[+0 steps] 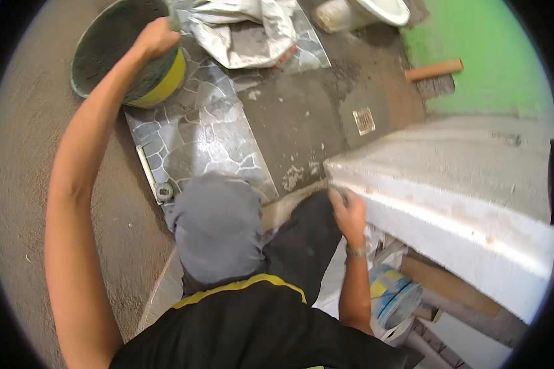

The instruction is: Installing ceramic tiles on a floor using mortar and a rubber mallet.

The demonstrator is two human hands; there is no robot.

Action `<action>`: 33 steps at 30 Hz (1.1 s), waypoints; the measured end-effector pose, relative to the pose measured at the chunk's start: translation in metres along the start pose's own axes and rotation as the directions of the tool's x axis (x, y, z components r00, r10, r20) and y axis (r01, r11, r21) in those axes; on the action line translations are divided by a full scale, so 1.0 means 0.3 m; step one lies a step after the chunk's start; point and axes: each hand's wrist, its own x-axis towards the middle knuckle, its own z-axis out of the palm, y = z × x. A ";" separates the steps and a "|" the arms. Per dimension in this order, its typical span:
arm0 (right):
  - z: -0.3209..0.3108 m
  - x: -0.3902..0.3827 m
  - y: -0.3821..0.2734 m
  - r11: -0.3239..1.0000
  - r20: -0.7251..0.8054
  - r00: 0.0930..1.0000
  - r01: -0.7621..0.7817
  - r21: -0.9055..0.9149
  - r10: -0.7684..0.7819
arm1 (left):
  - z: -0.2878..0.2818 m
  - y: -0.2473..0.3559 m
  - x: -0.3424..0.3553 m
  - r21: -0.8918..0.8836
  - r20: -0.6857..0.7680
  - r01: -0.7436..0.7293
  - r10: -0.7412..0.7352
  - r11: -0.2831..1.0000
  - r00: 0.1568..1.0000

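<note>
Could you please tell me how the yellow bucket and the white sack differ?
The bucket has a smooth, rounded wall, while the sack is soft and crumpled around its opening. The bucket is yellow outside and dark inside; the sack is mostly white. The person's left hand is at the bucket's right-hand edge, while no hand is at the sack. Both are open at the top.

From my remote seat I see a room under renovation: stone-patterned floor tiles (218,132), raw mortar (289,117) around a drain (364,121), a mixing bucket (164,84).
</note>
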 end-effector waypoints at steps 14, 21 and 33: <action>0.973 1.662 -0.245 0.704 0.540 0.833 0.457 -0.544 -0.123 | -0.012 0.109 -0.024 -0.090 0.057 0.102 -0.098 0.991 0.994; 1.124 1.723 -0.167 0.701 0.215 0.976 0.185 -0.688 -0.047 | -0.033 0.156 -0.008 -0.068 0.086 0.115 -0.109 0.991 0.990; 1.131 1.632 -0.260 0.936 0.404 0.914 0.111 -0.333 0.036 | -0.058 0.161 -0.061 -0.085 0.090 0.116 -0.108 0.990 0.990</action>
